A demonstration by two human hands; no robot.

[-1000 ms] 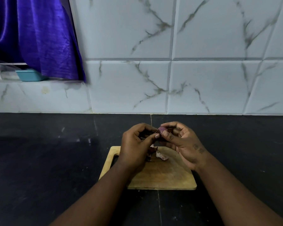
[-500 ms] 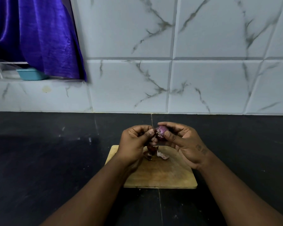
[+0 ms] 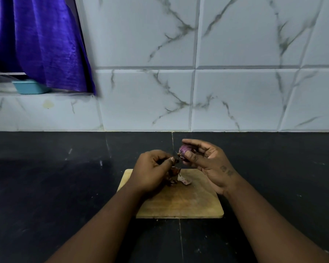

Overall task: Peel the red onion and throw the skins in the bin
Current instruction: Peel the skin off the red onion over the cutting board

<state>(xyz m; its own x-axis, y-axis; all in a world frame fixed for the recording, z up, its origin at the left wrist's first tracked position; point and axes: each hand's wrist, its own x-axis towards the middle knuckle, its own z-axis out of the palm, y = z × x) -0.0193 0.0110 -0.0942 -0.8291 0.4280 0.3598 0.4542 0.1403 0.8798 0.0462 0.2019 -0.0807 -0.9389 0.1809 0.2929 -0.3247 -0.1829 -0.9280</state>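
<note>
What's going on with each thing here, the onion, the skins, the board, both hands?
red onion: partly peeled, held above the board.
right hand: shut on the onion.
left hand: pinching a dark scrap of skin.
peeled skins: lying loose on the board, not binned.
cutting board: flat on the dark counter.

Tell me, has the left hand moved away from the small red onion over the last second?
Yes. The left hand has pulled left and down toward the wooden cutting board, opening a gap from the small red onion, which the right hand holds.
</note>
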